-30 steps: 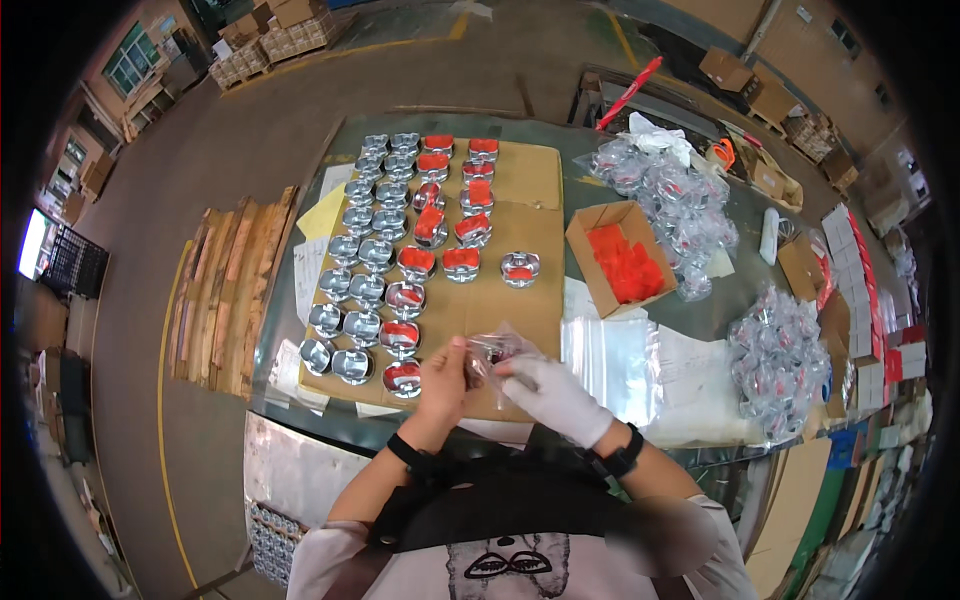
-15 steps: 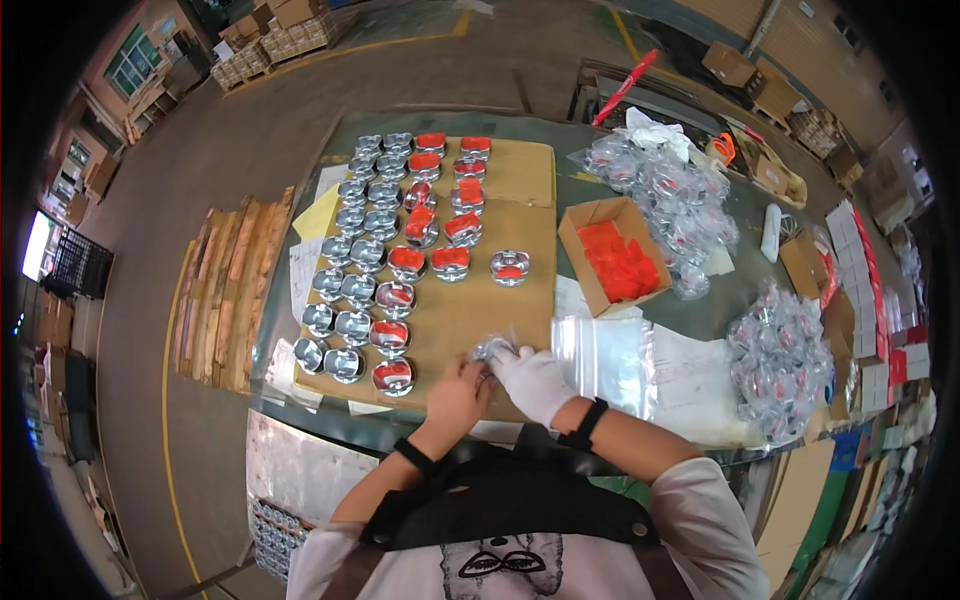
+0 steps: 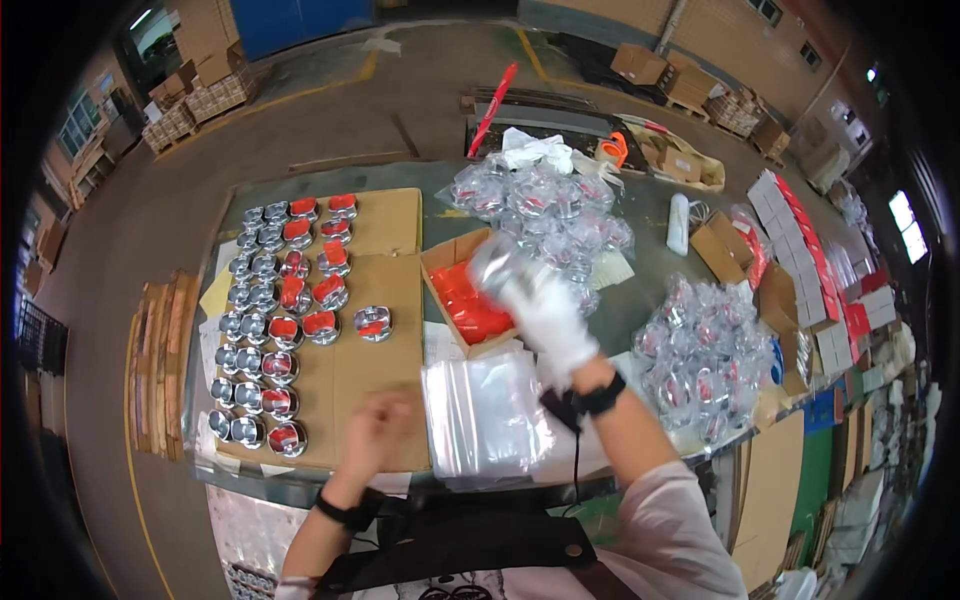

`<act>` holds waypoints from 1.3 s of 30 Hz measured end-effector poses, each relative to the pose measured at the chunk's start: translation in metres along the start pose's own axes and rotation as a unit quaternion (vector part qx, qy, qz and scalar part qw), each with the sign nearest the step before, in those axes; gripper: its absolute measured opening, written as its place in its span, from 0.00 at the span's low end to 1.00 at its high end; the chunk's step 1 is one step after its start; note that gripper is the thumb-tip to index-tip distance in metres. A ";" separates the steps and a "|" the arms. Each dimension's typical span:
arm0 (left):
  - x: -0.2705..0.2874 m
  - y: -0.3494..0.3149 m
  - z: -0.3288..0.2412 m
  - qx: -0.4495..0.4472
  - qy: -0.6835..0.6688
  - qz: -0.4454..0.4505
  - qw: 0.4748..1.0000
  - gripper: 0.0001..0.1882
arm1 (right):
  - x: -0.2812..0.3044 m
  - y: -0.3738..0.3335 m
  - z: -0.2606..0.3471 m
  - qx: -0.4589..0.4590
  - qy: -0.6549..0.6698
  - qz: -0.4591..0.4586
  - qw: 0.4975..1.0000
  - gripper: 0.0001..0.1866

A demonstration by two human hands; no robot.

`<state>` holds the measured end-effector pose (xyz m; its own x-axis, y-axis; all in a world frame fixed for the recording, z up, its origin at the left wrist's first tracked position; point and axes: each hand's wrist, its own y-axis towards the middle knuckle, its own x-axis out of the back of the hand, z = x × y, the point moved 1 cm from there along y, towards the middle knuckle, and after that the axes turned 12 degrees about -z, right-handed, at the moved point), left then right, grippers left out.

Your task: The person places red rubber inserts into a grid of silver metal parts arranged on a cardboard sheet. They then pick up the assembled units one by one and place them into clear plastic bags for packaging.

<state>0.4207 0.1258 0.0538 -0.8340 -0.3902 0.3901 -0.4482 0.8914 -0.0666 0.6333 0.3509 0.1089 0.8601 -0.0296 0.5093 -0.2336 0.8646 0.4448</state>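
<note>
My right hand, in a white glove, is raised over the right part of the table, smeared by motion. It grips a silvery piston that looks wrapped in clear plastic, above the edge of a cardboard box of red pieces. My bare left hand hovers over the near part of the cardboard sheet; its fingers are blurred. Left of it, metal pistons stand in rows, many with red pieces in them. A lone piston with a red piece sits apart from the rows.
Clear plastic bags lie stacked between my arms. Bagged pistons form a far pile and a right-hand pile. Beyond are an orange tape dispenser, a white cylindrical object and red-and-white boxes.
My right hand has lifted the wrapped piston from the cardboard sheet and carried it right, toward the box of red pieces. My left hand has parted from it. The view has turned right.
</note>
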 end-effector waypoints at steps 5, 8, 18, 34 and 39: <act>-0.158 0.019 -0.015 -0.118 0.200 0.173 0.957 0.18 | 0.037 0.113 -0.162 -0.027 -0.441 -0.007 0.897 0.12; -0.209 0.010 0.023 -0.127 0.295 0.059 0.945 0.20 | 0.031 0.103 -0.167 -0.017 -0.412 -0.037 0.910 0.13; -0.136 -0.005 0.025 -0.188 0.002 0.065 0.980 0.11 | 0.027 -0.139 -0.036 -0.226 0.021 0.284 0.931 0.17; 0.238 -0.191 0.096 0.178 -0.168 -0.583 0.775 0.14 | -0.270 -0.198 0.207 0.372 -0.154 0.386 0.830 0.09; 0.287 -0.187 0.034 0.071 0.063 -0.614 0.783 0.10 | -0.334 -0.215 0.178 0.316 -0.206 0.395 0.838 0.09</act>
<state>0.2544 -0.1604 0.1465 0.2891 -0.8999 0.3266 -0.9266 -0.1774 0.3315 0.3153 0.0859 -0.0255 0.1251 0.1439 0.9816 -0.9614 0.2619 0.0841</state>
